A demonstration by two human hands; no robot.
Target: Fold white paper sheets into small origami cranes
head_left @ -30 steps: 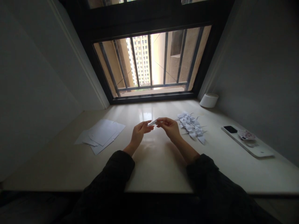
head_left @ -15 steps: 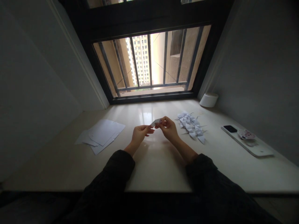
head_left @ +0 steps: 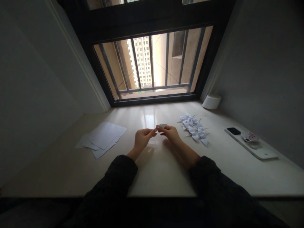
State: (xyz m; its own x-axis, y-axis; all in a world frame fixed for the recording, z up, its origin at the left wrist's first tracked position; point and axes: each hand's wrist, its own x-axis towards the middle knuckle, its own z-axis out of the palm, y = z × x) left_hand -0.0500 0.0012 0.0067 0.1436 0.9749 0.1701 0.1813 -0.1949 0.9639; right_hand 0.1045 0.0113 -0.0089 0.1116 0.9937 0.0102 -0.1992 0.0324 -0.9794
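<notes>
A small folded piece of white paper (head_left: 162,125) is pinched between the fingertips of both hands above the pale polished counter (head_left: 156,177). My left hand (head_left: 142,139) holds its left end, and my right hand (head_left: 171,132) grips its right end. Both hands hover over the middle of the counter. To the left of my left hand lies a loose stack of white paper sheets (head_left: 103,138). To the right of my right hand is a heap of several small folded paper cranes (head_left: 193,129).
A smartphone in a white case (head_left: 250,144) lies at the right, with a round sticker-like grip on it. A white cylindrical object (head_left: 212,102) stands in the far right corner. The counter ends at a dark-framed barred window (head_left: 153,63) at the back, between walls.
The folded paper has shifted slightly to the right and now lies flatter between my fingertips. My left hand has dropped a little, and my right fingers have moved along the paper.
</notes>
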